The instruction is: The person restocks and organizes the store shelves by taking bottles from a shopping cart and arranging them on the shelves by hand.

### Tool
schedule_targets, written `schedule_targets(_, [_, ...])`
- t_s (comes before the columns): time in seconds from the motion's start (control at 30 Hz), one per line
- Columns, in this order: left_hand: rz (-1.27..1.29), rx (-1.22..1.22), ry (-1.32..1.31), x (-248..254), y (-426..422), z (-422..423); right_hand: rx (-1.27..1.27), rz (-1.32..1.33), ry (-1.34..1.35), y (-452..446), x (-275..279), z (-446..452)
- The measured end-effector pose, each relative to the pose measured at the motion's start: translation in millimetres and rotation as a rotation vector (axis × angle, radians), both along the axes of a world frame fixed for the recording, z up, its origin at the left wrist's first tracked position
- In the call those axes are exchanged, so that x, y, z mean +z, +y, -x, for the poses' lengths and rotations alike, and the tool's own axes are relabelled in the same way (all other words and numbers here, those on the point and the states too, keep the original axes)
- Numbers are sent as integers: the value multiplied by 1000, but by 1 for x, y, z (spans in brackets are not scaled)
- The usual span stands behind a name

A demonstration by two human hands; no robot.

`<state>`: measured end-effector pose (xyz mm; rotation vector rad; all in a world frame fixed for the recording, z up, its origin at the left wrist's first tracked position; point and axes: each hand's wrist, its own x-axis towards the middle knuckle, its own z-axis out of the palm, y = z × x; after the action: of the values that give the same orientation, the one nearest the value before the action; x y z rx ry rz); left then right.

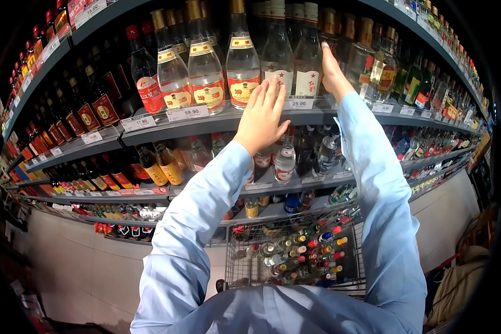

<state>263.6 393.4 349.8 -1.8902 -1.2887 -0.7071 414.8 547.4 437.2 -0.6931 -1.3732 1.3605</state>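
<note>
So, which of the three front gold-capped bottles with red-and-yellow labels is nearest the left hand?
The right-hand bottle: the left hand is raised just beside its label, while the middle bottle and left-hand bottle stand farther left.

**Covered, Cropped and Too Small to Read**

The left hand (263,115) covers the lower label of a star-marked bottle (277,53); whether it touches the glass cannot be told. The right hand (333,72) is edge-on, hiding most of its fingers, and its contact is also unclear. Above the left hand, the top edge crops the gold-capped bottle (243,58). Behind both hands, the back rows fade into shadow. Below them, the left sleeve (197,200) and right sleeve (376,172) block parts of the lower shelves (273,186), and the shirt (295,312) hides the near end of the cart (242,261), whose bottle labels are too small to read.
</note>
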Motion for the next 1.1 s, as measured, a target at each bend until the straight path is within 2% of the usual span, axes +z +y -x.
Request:
schedule_targets(0.07, [3,-5,-6,-1,0,0,13,-1,38,-10,2,0])
schedule_targets(0.17, [9,-7,3,1,-1,2,9,-13,-40,14,3,-5])
schedule_targets(0.3, [1,-17,3,0,-2,3,72,-2,73,26,13,-6])
schedule_targets(0.37, [7,-23,-3,1,-1,4,-68,-104,201,34,19,-2])
schedule_targets(0.4, [13,-28,-1,1,-1,4,-127,-92,220,9,31,-1])
schedule_targets(0.47, [24,-35,2,1,0,6,-4,-30,323,34,39,-6])
schedule_targets(0.5, [22,-40,3,1,0,8,19,-75,341,19,47,-5])
schedule_targets(0.57, [21,-51,5,1,0,10,129,-47,270,52,51,-8])
schedule_targets(0.7, [23,-79,-5,2,0,12,150,10,130,61,53,-7])
schedule_targets(0.73, [29,-91,-10,2,0,12,231,16,85,68,52,-7])
schedule_targets(0.83, [37,-108,-13,2,1,15,266,63,26,78,52,-3])
schedule_targets(0.93, [40,-115,-14,2,1,16,176,55,-57,75,57,-1])
schedule_targets(1.1, [40,-117,-16,1,3,17,269,73,-13,87,54,0])
